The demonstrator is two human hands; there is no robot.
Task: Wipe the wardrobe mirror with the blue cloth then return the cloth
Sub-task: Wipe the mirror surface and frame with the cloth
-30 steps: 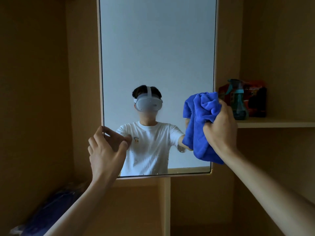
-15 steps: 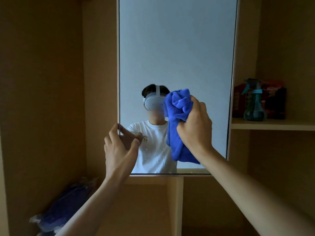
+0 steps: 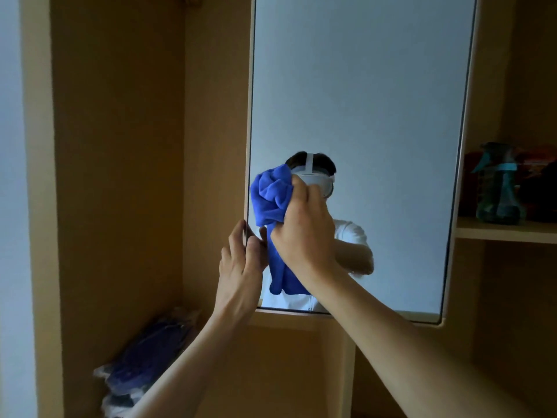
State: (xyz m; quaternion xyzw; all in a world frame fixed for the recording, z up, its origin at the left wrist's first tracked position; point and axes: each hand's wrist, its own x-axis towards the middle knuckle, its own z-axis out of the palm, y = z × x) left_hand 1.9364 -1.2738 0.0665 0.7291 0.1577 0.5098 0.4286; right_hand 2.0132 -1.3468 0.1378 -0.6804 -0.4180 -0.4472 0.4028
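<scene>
A bunched blue cloth, clenched in the curled fingers of the right hand, meets the lower left of the wardrobe mirror as the left hand pinches its left edge, a spray bottle on the shelf at right.

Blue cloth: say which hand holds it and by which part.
The right hand grips the blue cloth by its bunched upper part; the left hand pinches the mirror at its left edge.

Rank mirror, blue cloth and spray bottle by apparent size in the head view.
1. mirror, by far.
2. blue cloth, partly behind the right hand.
3. spray bottle; it stands farther back, so this ranking is unsure.
</scene>
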